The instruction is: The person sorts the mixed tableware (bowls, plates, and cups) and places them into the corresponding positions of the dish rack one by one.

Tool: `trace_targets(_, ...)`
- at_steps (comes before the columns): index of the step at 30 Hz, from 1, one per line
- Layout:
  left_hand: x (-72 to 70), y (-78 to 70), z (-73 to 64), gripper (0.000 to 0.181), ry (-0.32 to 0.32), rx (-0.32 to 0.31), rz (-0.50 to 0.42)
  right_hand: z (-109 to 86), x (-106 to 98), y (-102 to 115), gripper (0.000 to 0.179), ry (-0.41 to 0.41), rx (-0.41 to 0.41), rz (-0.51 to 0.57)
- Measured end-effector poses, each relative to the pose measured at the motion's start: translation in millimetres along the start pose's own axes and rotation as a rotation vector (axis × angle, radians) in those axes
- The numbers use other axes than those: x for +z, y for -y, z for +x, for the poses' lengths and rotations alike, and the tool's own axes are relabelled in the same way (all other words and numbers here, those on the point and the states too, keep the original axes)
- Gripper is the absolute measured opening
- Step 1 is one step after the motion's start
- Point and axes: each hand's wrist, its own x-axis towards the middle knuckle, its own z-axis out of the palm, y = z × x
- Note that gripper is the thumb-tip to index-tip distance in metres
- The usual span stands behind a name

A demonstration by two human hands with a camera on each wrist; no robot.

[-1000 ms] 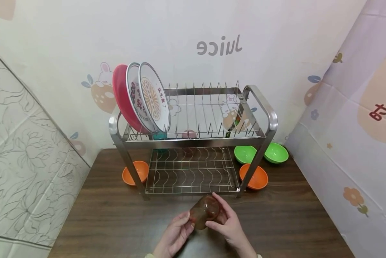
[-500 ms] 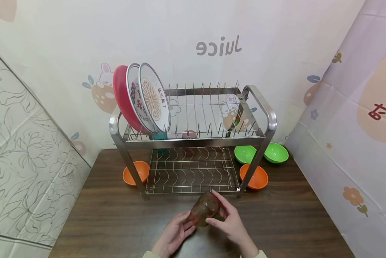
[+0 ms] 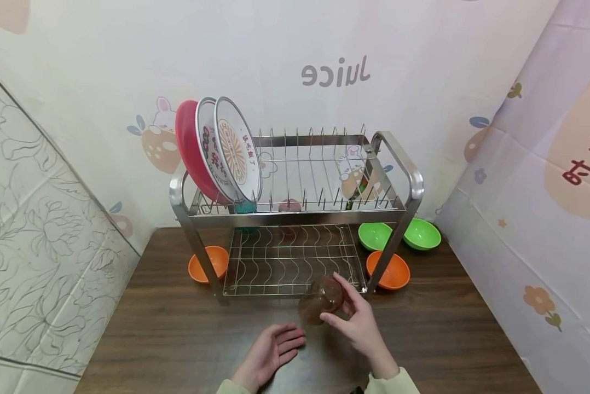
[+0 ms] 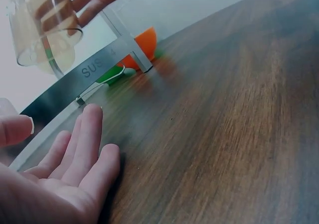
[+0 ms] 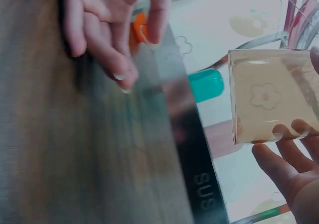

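Gripping the brown glass point(image 3: 316, 302) in the right hand point(image 3: 361, 324), with thumb and fingers curled round its side, probably for a steady hold on smooth walls. Held above the table point(image 3: 167, 339), near the front of the rack point(image 3: 295, 220). Having nothing in the left hand point(image 3: 271, 350) (fingers loosely straightened, apart from the glass), perhaps with one grip enough.

green bowls point(image 3: 422, 234) near orange bowl point(image 3: 395, 271)

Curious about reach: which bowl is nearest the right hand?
The orange bowl by the rack's right leg; green bowls sit farther back, the other orange bowl at left.
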Motion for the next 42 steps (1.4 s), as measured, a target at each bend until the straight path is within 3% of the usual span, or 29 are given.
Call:
trace_targets(6, 1.9, -1.3, 1.4, 0.053, -0.025, -0.016, 0.044, 18.7, -2, 7, 0.084, -0.062, 0.025, -0.048)
trace_targets(12, 4.7, -0.8, 1.5, 0.049, -0.020, -0.003, 0.063, 49.8, -1, 7, 0.083, -0.152, 0.067, -0.119)
trace_targets(20, 5.3, 0.0, 3.1, 0.039, -0.033, 0.004, 0.065, 98.8, 4, -14, 0.079, -0.248, 0.019, -0.299)
trace_targets(29, 3.4, 0.9, 2.3, 0.038, -0.045, 0.005, 0.065, 142.8, 10, -29, 0.061, -0.377, -0.040, -0.522)
trace_targets(35, 1.1, -0.9, -0.4, 0.036, -0.061, 0.007, 0.065, 168.9, 12, -35, 0.075, -0.378, 0.014, -0.508)
trace_targets(42, 2.8, 2.5, 2.1, 0.032, -0.058, 0.013, 0.064, 190.2, 4, -50, 0.072, -0.426, 0.112, -0.437)
